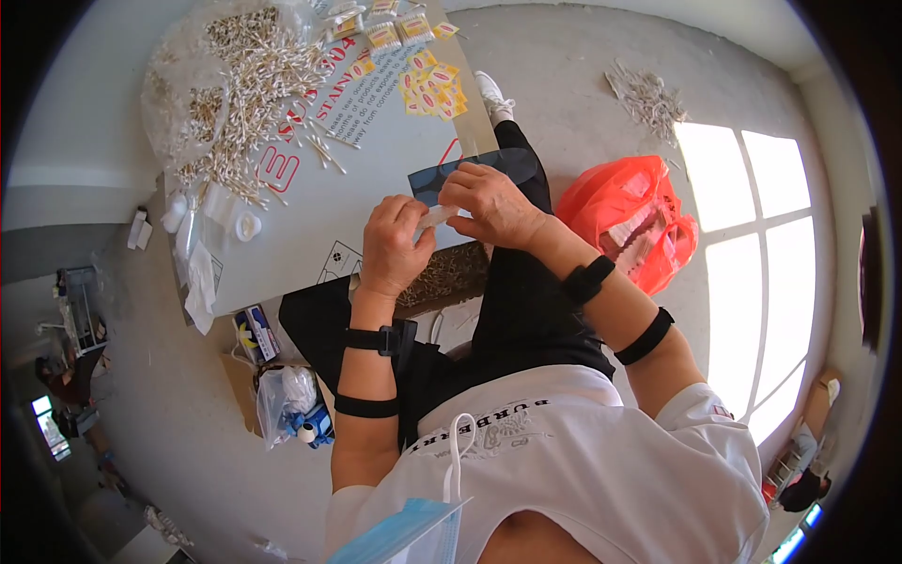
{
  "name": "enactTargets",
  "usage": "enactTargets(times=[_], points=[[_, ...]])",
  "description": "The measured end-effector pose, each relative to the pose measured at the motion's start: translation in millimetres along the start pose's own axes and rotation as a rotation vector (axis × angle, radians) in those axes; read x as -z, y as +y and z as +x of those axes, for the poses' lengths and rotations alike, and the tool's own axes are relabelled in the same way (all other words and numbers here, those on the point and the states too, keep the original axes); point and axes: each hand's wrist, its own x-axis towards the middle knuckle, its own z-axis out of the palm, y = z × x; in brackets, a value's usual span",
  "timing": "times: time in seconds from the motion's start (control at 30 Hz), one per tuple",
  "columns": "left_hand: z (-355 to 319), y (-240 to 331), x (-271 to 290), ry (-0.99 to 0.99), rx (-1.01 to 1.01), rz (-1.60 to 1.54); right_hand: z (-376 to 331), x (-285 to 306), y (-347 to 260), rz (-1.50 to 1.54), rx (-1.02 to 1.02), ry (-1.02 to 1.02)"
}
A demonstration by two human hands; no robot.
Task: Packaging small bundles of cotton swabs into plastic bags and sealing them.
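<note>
Near the front edge of the table, my left hand (395, 249) and my right hand (496, 205) are close together, fingers bent and closed. Between them they pinch a small whitish translucent plastic packet (436, 217); its contents cannot be made out. A dark sheet (427, 183) with rounded shapes lies under and beyond my right hand. Farther off on the left, a heap of loose cotton swabs (246, 85) spills from a large clear plastic bag (174, 122). Small packs of swabs (399, 33) sit at the far edge, beside scattered yellow-and-white cards (434, 86).
The grey-white table top (376, 155) carries a roll of tape (247, 226) at left. Below my hands is an open box of swabs (442, 279). A red plastic bag (625, 211) stands on the floor at right; a carton (246, 399) with bagged things is at lower left.
</note>
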Motion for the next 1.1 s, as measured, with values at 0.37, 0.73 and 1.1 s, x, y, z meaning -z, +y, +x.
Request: enactTargets(times=[0.37, 0.73, 1.1], points=[[-5.5, -2.3, 1.7, -0.012, 0.039, 0.020, -3.7, 0.9, 0.6, -0.016, -0.024, -0.067], [-0.5, -4.4, 5.0, -0.084, 0.012, 0.016, 3.3, 0.7, 0.1, -0.055, 0.015, -0.117], [6.1, 5.2, 6.6, -0.039, 0.020, -0.043, 6.2, -0.9, -7.6, -0.033, -0.055, -0.006]])
